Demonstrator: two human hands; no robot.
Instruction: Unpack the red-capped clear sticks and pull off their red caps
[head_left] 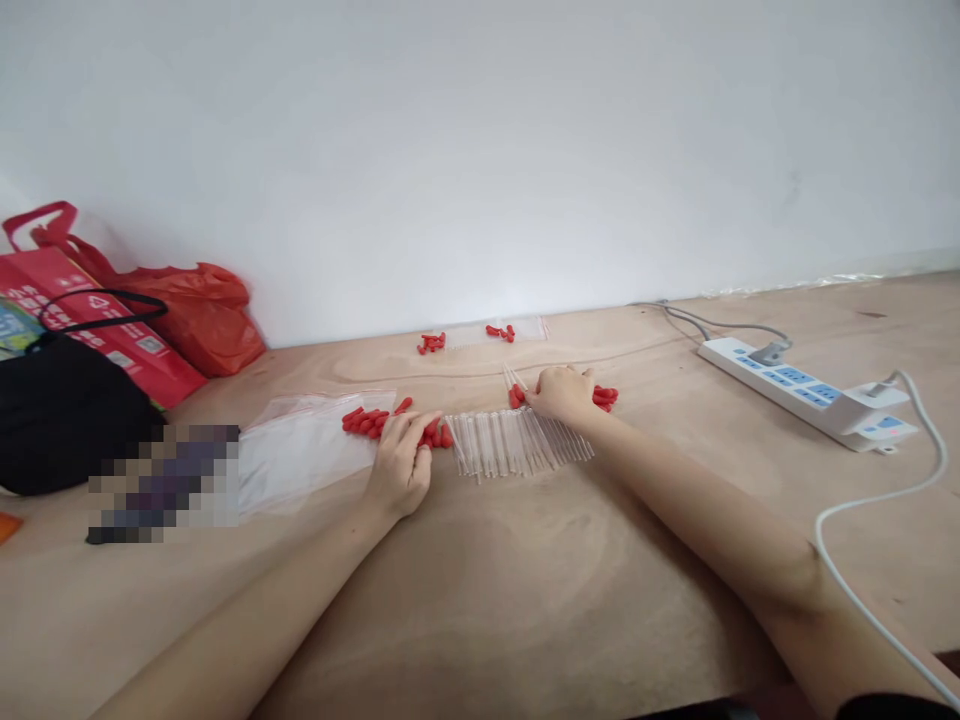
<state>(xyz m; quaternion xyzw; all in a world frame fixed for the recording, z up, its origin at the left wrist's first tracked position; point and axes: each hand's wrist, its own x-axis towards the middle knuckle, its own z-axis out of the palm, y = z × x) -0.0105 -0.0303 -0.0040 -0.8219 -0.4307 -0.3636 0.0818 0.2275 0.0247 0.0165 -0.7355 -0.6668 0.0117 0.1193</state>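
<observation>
Several thin clear glass tubes (517,445) lie side by side in a row on the wooden table, between my hands. To their left, my left hand (405,465) rests with stretched fingers across a heap of red rubber bulbs (364,422), touching some of them. Just behind the tubes, my right hand (564,392) curls over another group of red rubber bulbs (604,398), its fingertips closed at the bulbs on its left side. Thin pale tips (512,377) stick out beyond those fingertips. The palm hides most of what lies under this hand.
Clear plastic bags (307,450) lie at left. Near the wall are more red bulbs (431,344) and a bagged set of tubes (466,336). A white power strip (795,385) with cables stands right. Red bags (199,315) and a black bag (71,415) sit far left.
</observation>
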